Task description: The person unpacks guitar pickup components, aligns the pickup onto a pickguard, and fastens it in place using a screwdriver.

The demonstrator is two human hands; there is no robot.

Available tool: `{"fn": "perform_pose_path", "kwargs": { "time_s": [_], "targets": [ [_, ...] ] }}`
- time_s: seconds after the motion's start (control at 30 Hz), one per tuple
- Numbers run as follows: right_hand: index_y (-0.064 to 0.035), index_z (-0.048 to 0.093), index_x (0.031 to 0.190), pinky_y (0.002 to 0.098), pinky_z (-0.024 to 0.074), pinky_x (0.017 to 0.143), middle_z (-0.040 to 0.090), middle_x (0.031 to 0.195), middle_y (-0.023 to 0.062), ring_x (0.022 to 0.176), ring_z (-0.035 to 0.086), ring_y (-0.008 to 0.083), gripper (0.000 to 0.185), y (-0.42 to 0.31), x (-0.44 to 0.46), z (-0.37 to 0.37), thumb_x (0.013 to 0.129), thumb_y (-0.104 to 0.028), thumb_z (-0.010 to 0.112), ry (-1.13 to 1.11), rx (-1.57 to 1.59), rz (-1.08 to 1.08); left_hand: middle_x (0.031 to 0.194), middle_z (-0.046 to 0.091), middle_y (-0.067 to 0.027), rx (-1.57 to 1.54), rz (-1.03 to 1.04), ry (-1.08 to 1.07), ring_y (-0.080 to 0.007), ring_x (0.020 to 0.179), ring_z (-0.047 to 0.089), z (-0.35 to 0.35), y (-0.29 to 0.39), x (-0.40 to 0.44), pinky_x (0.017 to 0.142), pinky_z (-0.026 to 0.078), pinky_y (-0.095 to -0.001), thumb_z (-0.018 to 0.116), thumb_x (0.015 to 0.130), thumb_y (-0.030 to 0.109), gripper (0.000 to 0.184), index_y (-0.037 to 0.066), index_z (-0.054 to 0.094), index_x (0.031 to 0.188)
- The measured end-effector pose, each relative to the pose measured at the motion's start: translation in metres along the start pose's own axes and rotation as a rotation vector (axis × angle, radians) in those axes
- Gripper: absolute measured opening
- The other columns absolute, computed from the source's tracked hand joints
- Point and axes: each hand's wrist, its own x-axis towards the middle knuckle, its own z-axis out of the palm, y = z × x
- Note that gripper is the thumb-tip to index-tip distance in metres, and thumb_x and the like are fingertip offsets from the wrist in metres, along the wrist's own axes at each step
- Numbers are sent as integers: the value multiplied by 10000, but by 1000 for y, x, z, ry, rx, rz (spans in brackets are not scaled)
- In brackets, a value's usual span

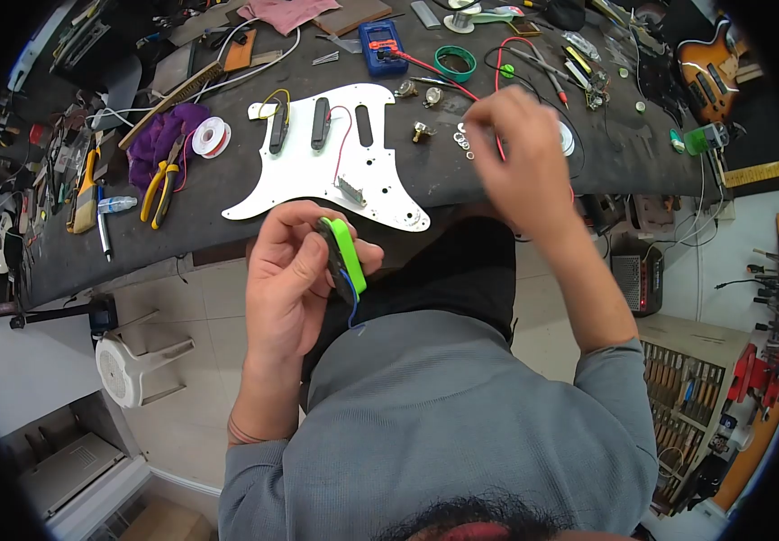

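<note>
Where left fingers point(308, 259) clasp the green-and-black part point(348, 257), they partly hide it; right fingers point(488, 110) blur, opening and hold unclear.

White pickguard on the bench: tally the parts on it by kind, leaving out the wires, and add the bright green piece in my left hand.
Black pickups: 2
Metal switch part: 1
Green piece in your left hand: 1
Total: 4

My left hand point(292, 270) pinching a bright-green oblong plastic piece point(348, 256), my blurred right hand point(520, 158) at one o'clock, a flat white plastic pickguard point(304, 176) at eleven
</note>
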Motion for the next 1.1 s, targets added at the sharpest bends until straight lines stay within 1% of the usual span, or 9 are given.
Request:
{"fn": "perform_pose_path", "kwargs": {
  "time_s": [0.07, 0.17, 0.27, 0.47, 0.6, 0.7, 0.8, 1.0, 1.1],
  "targets": [
    [-106, 720, 1020, 476, 477, 932, 729, 1007, 41, 1041, 687, 288, 93, 44, 6, 5, 948, -157, 750, -94, -202, 128, 1230, 692, -157, 27, 35, 40, -324, 1063, 810, -2, 4, 1, 934, 696, -472, 578, 1164, 170, 233, 34, 567, 1352],
    [-106, 731, 1034, 468, 470, 922, 729, 1003, 19, 1028, 685, 274, 99, 94, 7, 17, 968, -180, 747, -173, -349, 192, 1225, 695, -148, 69, 110, 75, -326, 1057, 810, -2, 7, 3, 930, 692, -474, 580, 1160, 151, 221, 35, 575, 1348],
    [-105, 753, 1019, 495, 496, 956, 759, 1029, 43, 1055, 694, 292, 112, 106, 8, 24, 957, -197, 737, -241, -420, 196, 1225, 696, -143, 74, 130, 60, -325, 1057, 809, -3, 9, 4, 928, 691, -478, 581, 1157, 141, 217, 38, 581, 1347],
    [-104, 758, 1012, 505, 499, 961, 769, 1037, 49, 1057, 695, 297, 116, 107, 9, 26, 948, -199, 737, -278, -425, 235, 1171, 716, -156, 133, 123, 84, -331, 1065, 811, -11, 14, 5, 945, 687, -492, 578, 1151, 118, 208, 30, 587, 1340],
    [-88, 766, 991, 515, 495, 966, 789, 1029, 64, 1062, 708, 309, 140, 105, 10, 24, 967, -223, 733, -296, -361, 299, 1148, 720, -158, 175, 169, 125, -301, 1080, 786, -10, 12, 7, 949, 671, -453, 590, 1146, 113, 219, 22, 585, 1345],
    [-88, 798, 1038, 524, 492, 999, 807, 1072, 71, 1074, 714, 314, 164, 114, 5, 24, 975, -226, 736, -270, -303, 309, 1154, 714, -146, 240, 199, 132, -256, 1078, 741, -13, 13, 8, 921, 648, -397, 607, 1143, 119, 238, 22, 583, 1359],
    [-84, 801, 1048, 500, 487, 1028, 805, 1077, 76, 1080, 713, 317, 164, 112, 2, 21, 983, -215, 727, -255, -280, 318, 1163, 708, -145, 222, 178, 120, -257, 1063, 743, -18, 17, 7, 912, 650, -395, 611, 1141, 120, 244, 26, 580, 1363],
    [-82, 790, 1038, 483, 483, 1011, 796, 1074, 73, 1077, 709, 314, 127, 99, -10, -2, 995, -170, 709, -141, -148, 330, 1242, 686, -140, 227, 226, 150, -259, 1049, 735, -24, 16, 10, 868, 654, -394, 629, 1151, 196, 287, 47, 564, 1387],
    [-60, 777, 1039, 441, 498, 953, 783, 1034, 74, 984, 716, 298, 117, 100, -20, -22, 1003, -151, 713, -9, -88, 367, 1257, 682, -132, 259, 248, 154, -247, 1053, 728, -26, 16, 13, 857, 647, -383, 617, 1160, 214, 292, 53, 564, 1397]
  ]
}}
